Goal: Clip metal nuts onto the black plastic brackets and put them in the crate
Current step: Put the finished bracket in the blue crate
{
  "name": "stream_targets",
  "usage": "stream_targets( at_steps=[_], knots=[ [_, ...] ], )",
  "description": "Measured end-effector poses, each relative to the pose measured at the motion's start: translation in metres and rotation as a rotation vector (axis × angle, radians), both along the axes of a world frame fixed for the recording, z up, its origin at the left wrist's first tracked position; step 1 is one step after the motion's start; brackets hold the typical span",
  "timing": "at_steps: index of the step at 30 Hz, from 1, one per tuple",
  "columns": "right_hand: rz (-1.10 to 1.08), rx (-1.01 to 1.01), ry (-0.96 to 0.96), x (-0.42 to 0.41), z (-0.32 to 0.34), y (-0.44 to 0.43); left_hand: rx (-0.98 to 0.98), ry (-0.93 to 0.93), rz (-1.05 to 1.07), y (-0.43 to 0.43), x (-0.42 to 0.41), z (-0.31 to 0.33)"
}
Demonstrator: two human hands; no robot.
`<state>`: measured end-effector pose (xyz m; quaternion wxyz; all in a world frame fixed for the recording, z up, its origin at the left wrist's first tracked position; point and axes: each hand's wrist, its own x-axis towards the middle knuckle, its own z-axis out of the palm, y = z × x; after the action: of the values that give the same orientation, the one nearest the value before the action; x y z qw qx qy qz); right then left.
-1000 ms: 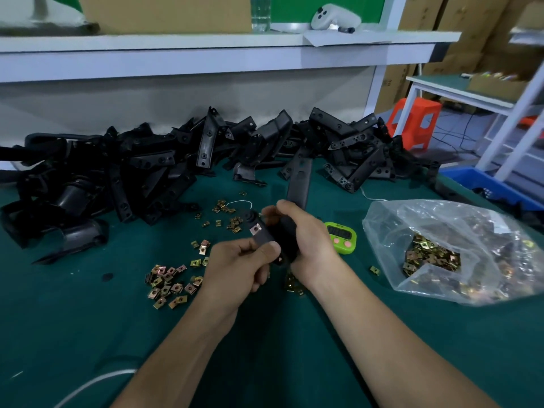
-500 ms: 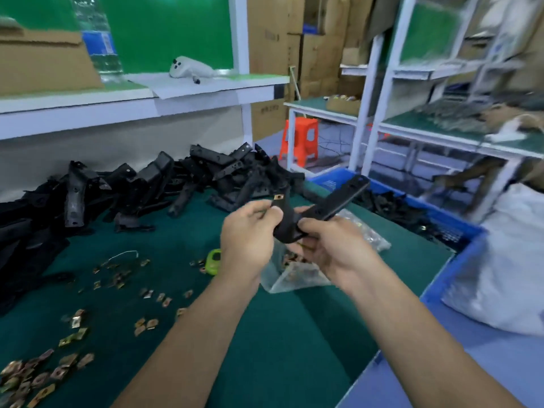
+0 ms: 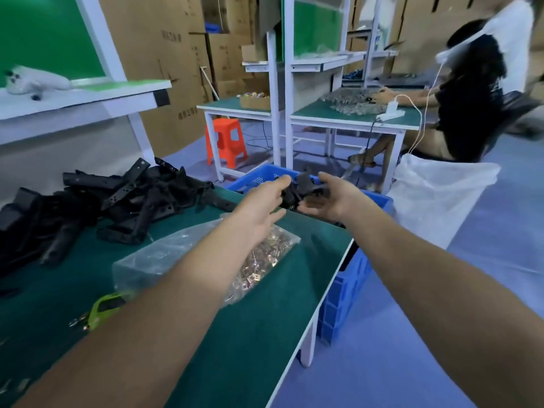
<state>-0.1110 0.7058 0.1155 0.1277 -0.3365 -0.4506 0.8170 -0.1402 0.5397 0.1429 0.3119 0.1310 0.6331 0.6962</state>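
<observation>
Black plastic bracket (image 3: pixel 306 187) sits centre frame, between both hands, above the near rim of the blue plastic crate (image 3: pixel 345 290) – blurred, no metal nut can be made out on it. Left hand (image 3: pixel 260 203) has fingers stretched straight, tips touching the bracket's left end. Right hand (image 3: pixel 334 198) is palm-up and spread, its fingers under the bracket's right end, thumb lifted clear. Crate stands on the floor against the table's right edge. Below the hands, a clear plastic bag of brass-coloured metal nuts (image 3: pixel 265 254) lies on the green table top (image 3: pixel 250 334). Heap of black plastic brackets (image 3: pixel 132 198) – left of frame. Lime-green timer (image 3: pixel 106 307) lower left. Orange plastic stool (image 3: pixel 226 142) behind the crate.
</observation>
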Motion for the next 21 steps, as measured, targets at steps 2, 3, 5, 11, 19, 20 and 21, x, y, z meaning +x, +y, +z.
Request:
stream_targets(
  at_steps=[2,3,5,11,19,20,21],
  knots=[
    [0.069,0.162,-0.146,-0.018,-0.009,0.002,-0.113,0.203,0.051,-0.009,-0.01,0.004],
    [0.065,0.306,-0.215,-0.025,-0.016,-0.006,-0.154,0.322,0.099,-0.02,-0.015,0.005],
    [-0.013,0.669,-0.263,-0.037,-0.029,-0.034,-0.201,0.531,0.225,-0.055,-0.027,0.005],
    [0.182,1.209,-0.05,-0.061,-0.011,-0.132,-0.355,0.718,0.672,-0.214,-0.053,-0.02],
    [0.766,1.355,0.114,-0.107,0.009,-0.277,-0.778,0.434,1.012,-0.412,-0.016,-0.074],
    [0.829,1.408,0.086,-0.116,0.007,-0.291,-0.839,0.413,1.029,-0.427,-0.006,-0.081],
    [0.888,1.466,0.048,-0.124,0.005,-0.304,-0.879,0.397,1.042,-0.44,0.003,-0.088]
  ],
)
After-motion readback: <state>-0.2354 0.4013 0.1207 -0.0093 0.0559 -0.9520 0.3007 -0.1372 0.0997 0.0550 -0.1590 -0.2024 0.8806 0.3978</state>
